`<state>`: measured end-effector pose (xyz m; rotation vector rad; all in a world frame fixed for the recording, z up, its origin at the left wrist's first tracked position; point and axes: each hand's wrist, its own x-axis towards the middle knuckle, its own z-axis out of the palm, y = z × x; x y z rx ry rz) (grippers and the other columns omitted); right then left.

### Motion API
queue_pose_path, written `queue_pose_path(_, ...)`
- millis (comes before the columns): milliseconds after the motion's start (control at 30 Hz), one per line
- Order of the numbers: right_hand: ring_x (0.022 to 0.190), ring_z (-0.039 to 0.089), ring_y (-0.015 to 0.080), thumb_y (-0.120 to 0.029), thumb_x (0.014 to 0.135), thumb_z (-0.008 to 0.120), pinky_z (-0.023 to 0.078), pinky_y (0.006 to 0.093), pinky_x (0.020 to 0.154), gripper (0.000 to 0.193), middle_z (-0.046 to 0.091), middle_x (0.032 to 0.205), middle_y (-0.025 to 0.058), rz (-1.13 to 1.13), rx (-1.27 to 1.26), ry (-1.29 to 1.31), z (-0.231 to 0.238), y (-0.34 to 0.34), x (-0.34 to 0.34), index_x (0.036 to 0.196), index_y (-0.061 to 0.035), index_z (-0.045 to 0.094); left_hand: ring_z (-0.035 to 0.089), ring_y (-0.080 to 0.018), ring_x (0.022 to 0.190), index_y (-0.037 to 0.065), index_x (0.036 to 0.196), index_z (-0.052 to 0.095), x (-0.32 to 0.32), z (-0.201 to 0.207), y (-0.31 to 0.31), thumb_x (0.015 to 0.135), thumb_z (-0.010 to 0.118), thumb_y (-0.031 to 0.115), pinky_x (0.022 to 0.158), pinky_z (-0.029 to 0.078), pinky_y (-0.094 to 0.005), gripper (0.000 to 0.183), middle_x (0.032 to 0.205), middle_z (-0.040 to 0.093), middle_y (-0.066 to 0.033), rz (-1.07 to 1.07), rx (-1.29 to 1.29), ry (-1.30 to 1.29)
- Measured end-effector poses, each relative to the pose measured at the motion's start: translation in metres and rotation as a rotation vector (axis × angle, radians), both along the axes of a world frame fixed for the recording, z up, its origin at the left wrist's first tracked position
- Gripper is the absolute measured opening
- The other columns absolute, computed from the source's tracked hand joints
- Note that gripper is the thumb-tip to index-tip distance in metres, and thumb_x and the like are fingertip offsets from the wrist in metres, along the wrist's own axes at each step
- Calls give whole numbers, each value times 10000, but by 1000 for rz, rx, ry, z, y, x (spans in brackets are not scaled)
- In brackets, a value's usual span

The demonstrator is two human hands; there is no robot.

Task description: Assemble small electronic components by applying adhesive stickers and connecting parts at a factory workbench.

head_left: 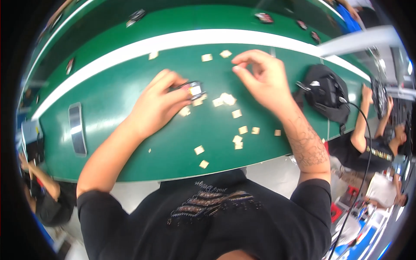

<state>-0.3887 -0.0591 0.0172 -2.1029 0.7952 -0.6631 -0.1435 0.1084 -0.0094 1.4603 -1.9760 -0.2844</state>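
My left hand [162,102] is closed on a small dark packet [196,89] with a white and red face, held over the green table [130,160]. Most of the packet's near end is hidden by the fingers. Right by it lie small cream squares [185,111], some touching others. My right hand [262,73] hovers to the right of the packet. Its thumb and forefinger curve toward each other with a narrow gap, and nothing shows between them. A loose pile of the same squares [226,99] sits between my two hands, and several more are scattered nearer to me.
A phone-like grey slab [77,130] lies at the left. At the right is a black bag [326,91] with a cable. A white strip [182,38] crosses the table's far side, with small packets [264,17] beyond it. Other people work on both sides.
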Motion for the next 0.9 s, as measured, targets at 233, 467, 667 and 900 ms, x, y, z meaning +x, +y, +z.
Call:
queue_pose_path(233,647,573,94,-118,952,785,457,274,566,160,718,898,42,41,-61,-34,4,-17,-30,1098,-55,768,664,-329,999,20,931,702,4,3,-26,759,894,6,803,569,-429,258,1149,685,-139,-18,12,-65)
queue_pose_path(467,990,730,371,-131,1073,605,592,450,887,152,721,1062,163,90,-134,-104,-13,-27,-42,1148,-39,700,663,-362,1043,54,1165,660,-3,-1,-217,863,788,-3,948,536,-440,333,1034,678,-147,149,-126,-61)
queue_pose_path(667,964,743,395,-138,998,621,605,513,841,192,722,1075,150,309,-262,235,-29,-26,-43,1157,-74,706,637,-402,1256,131,1413,610,-95,23,-343,888,787,222,1056,525,-476,561,1335,644,-184,-79,-67,-322)
queue_pose_path(900,944,756,402,-69,918,628,607,499,832,228,740,1023,175,333,-188,203,-23,-24,-46,1118,-54,737,640,-397,1314,91,1440,604,-244,27,-493,918,780,138,1116,521,-464,553,1377,663,-215,-445,4,-293)
